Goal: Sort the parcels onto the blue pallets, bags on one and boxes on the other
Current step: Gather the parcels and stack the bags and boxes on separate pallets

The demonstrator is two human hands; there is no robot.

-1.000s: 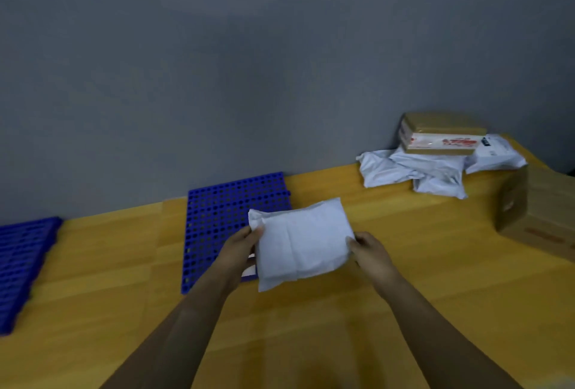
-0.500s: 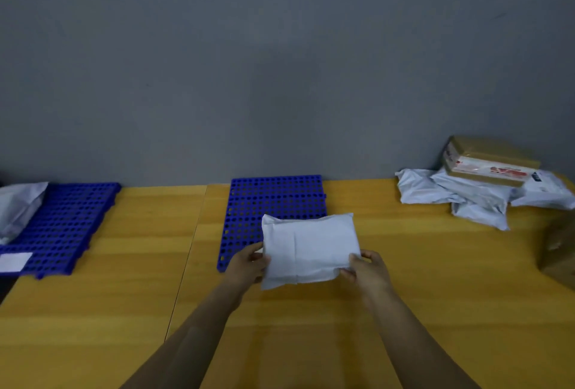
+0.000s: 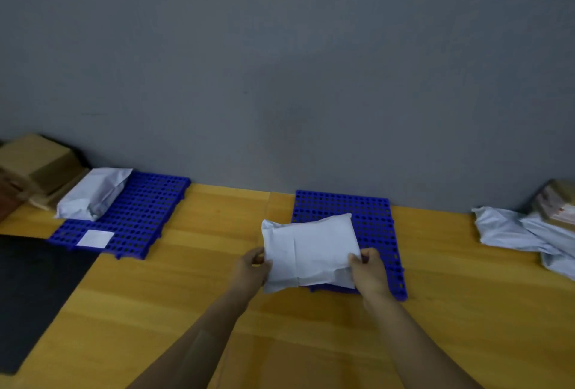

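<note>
Hands hold a white bag [image 3: 308,251] at its two short ends. The left hand [image 3: 253,267] has its fingers curled round the left edge, and the right hand [image 3: 370,270] pinches the right edge with the thumb on top. The bag lies flat and slightly tilted over the near left part of the middle pallet [image 3: 373,217], with its left end reaching out over the wooden table [image 3: 217,295]. Whether it rests on the pallet or is held just above it cannot be told.

Further left on the table lies the left pallet [image 3: 146,211], well apart from the middle one. It carries a second bag [image 3: 93,194] at its far left corner and a white paper slip [image 3: 95,238] near its front edge. Brown boxes [image 3: 34,164] are stacked just beside that bag, at the table's far left end. At the right edge a heap of bags [image 3: 513,233] sits on the table with a taped box [image 3: 557,205] on it, blurred. Both pallets stand against a grey wall [image 3: 280,77].
</note>
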